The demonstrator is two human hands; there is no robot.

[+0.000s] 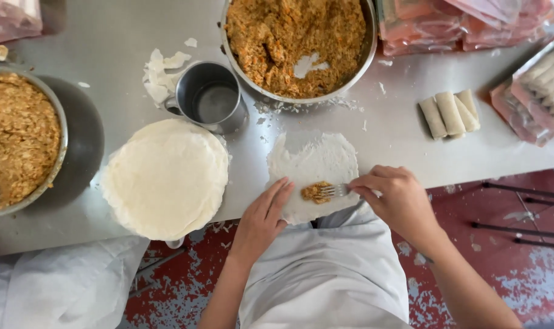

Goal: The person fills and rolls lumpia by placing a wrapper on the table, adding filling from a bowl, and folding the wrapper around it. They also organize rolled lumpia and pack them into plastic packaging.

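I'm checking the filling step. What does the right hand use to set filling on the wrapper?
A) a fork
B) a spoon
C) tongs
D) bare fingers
A: the right hand holds a fork whose tines rest on the filling on the wrapper.

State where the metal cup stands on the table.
In the head view the metal cup stands upper centre-left, between the big filling bowl and the wrapper stack.

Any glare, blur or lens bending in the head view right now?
Head view: soft even light, only dull sheen on the steel table; wide-angle bending curves the table edge; right hand, fork and wrapper sharp; corner bags slightly soft.
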